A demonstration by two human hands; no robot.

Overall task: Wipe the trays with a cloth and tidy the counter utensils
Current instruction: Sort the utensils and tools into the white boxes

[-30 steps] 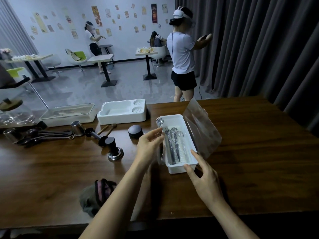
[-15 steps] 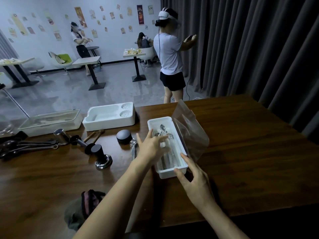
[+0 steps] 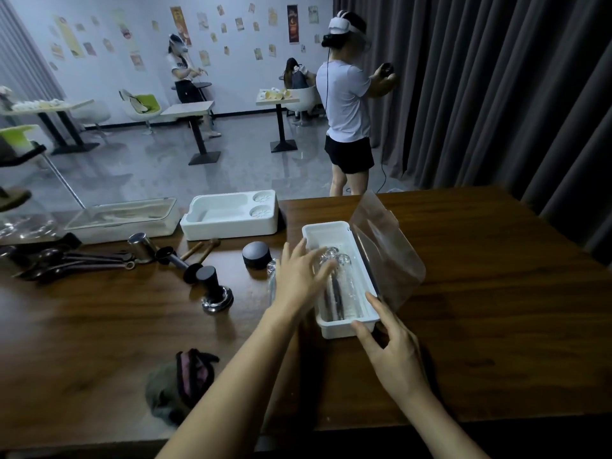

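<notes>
A narrow white tray (image 3: 331,230) lies lengthwise on the brown table, its clear lid (image 3: 385,246) tilted up on the right. Wrapped utensils (image 3: 337,286) lie inside it. My left hand (image 3: 299,276) reaches over the tray's left rim, its straight fingers touching the wrapped utensils. My right hand (image 3: 392,342) holds the tray's near right corner between thumb and fingers. One more wrapped utensil (image 3: 272,276) lies on the table just left of the tray. A dark folded cloth (image 3: 180,382) sits near the front edge.
A white compartment tray (image 3: 231,217) and a lidded clear-top tray (image 3: 122,218) stand at the back. Spoons (image 3: 66,260), a metal cup (image 3: 140,246), tampers (image 3: 212,286) and a black round lid (image 3: 256,255) lie at the left. A person stands beyond the table.
My left hand has moved from the tray's left rim over the wrapped utensils inside. My right hand has closed in on the tray's near corner. The view has shifted slightly.
</notes>
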